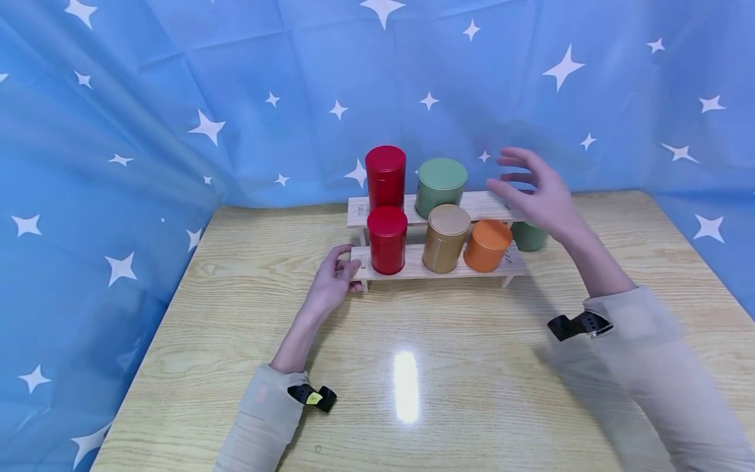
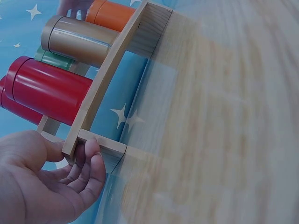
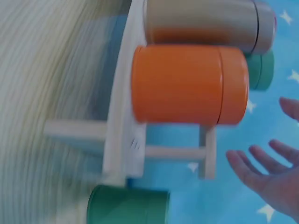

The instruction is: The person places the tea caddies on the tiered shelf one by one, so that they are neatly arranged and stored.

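Note:
A two-step wooden rack (image 1: pixel 459 270) bears several lidded tins. My left hand (image 1: pixel 331 280) grips the left end of its lower step, thumb on top and fingers curled underneath. A red tin (image 1: pixel 388 241), a gold tin (image 1: pixel 445 240) and an orange tin (image 1: pixel 487 246) stand on that lower step. Behind them, a taller-looking red tin (image 1: pixel 385 176) and a green tin (image 1: pixel 440 187) stand on the upper step. My right hand (image 1: pixel 539 193) hovers over the upper step's right end, fingers spread and holding nothing. Partly hidden below it, another green tin (image 3: pixel 128 205) stands beside the rack.
The rack stands towards the back of a wood-grain table (image 1: pixel 472 393). A blue cloth with white stars (image 1: pixel 283 78) hangs behind the table and along both sides. Black straps circle both sleeves near the wrists.

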Available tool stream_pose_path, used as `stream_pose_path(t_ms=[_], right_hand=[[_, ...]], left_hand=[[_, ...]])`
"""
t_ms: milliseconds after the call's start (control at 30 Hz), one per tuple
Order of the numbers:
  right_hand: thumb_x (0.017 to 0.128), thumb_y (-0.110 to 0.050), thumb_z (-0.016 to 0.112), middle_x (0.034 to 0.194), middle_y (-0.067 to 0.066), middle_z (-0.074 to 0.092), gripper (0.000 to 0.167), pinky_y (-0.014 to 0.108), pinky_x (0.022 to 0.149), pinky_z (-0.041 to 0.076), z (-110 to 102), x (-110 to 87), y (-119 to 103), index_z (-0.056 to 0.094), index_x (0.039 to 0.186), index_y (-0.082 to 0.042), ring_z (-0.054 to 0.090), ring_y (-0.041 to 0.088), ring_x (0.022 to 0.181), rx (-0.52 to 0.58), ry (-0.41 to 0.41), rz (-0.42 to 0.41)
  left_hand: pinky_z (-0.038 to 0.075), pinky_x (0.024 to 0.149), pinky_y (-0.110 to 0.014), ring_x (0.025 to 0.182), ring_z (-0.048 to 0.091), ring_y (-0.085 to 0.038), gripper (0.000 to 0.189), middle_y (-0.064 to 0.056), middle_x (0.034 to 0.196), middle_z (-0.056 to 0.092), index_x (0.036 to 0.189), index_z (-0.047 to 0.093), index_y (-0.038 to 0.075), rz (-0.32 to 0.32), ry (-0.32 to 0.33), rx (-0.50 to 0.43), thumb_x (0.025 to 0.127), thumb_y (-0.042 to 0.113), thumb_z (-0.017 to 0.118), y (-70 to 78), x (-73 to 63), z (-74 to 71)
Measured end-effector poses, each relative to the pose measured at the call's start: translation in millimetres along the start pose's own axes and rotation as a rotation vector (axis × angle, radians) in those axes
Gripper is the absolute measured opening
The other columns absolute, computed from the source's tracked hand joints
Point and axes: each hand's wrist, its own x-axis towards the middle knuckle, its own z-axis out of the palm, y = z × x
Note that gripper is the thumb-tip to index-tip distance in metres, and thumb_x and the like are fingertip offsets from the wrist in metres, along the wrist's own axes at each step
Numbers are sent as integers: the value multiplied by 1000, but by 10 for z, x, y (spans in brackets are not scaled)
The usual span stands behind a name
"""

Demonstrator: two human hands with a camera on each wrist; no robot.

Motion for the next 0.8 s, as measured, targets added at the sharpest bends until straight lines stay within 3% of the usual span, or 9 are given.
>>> stream_pose_path(t_ms=[133,400,533,800], right_hand=[[97,-36,69,150,6,48,62,28,95,51,-134,-65,142,43,153,-31,52,29,129,-24,31,23],[98,-35,68,153,6,43,64,21,89,47,-368,-176,412,39,155,-31,50,27,131,-58,64,90],[98,-36,67,155,7,40,66,26,87,44,-455,-244,517,36,157,-31,47,33,134,-94,67,117],[98,-42,66,160,11,34,72,20,81,43,-586,-330,728,31,159,-27,42,43,137,-173,53,162]], left_hand=[[58,89,-49,87,66,-45,53,-13,103,54,156,33,9,8,-3,3,107,16,53,2,-5,1],[61,79,-37,76,67,-28,49,-14,102,54,152,39,10,21,13,8,106,16,55,-5,-13,10],[61,77,-34,73,67,-24,49,-14,102,54,152,38,9,28,15,8,107,15,54,-7,-10,9],[61,78,-36,74,66,-23,48,-13,102,53,151,39,10,18,12,5,107,16,54,0,-15,10]])
